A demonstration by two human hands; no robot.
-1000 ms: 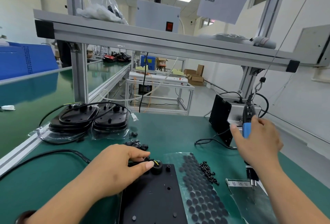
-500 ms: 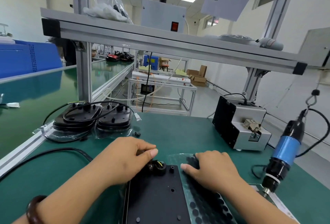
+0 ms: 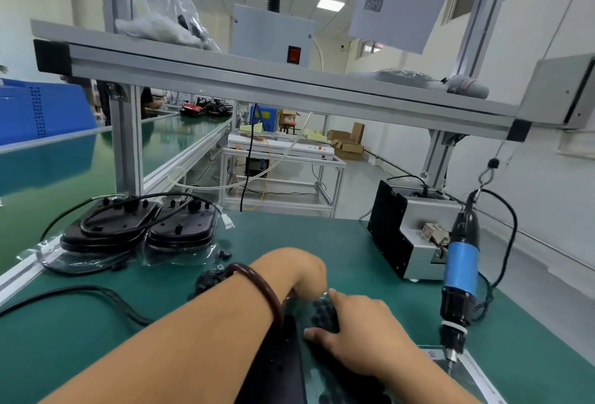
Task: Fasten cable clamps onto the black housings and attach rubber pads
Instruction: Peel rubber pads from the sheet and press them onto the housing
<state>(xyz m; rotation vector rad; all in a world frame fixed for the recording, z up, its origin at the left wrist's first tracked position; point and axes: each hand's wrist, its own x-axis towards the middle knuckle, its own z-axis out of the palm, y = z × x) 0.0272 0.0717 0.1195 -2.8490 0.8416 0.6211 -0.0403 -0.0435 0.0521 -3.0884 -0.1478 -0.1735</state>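
A flat black housing (image 3: 279, 368) lies at the near edge of the green bench, mostly covered by my arms. My left hand (image 3: 297, 273) reaches across it, a dark bracelet on the wrist, with its fingertips pointing down at the rubber pad sheet (image 3: 323, 312) and hidden from view. My right hand (image 3: 362, 334) grips the raised end of that sheet between thumb and fingers. A few loose black cable clamps (image 3: 208, 277) lie just left of my left wrist.
Two stacks of bagged housings (image 3: 106, 228) (image 3: 180, 226) with cables sit at the back left. A blue electric screwdriver (image 3: 461, 271) hangs at the right, in front of a grey screw feeder (image 3: 410, 238). A thick black cable (image 3: 80, 291) crosses the left of the mat.
My right hand let go of the screwdriver, which now hangs free, and came to the pad sheet. My left hand moved right from the housing's cable boss to the sheet.
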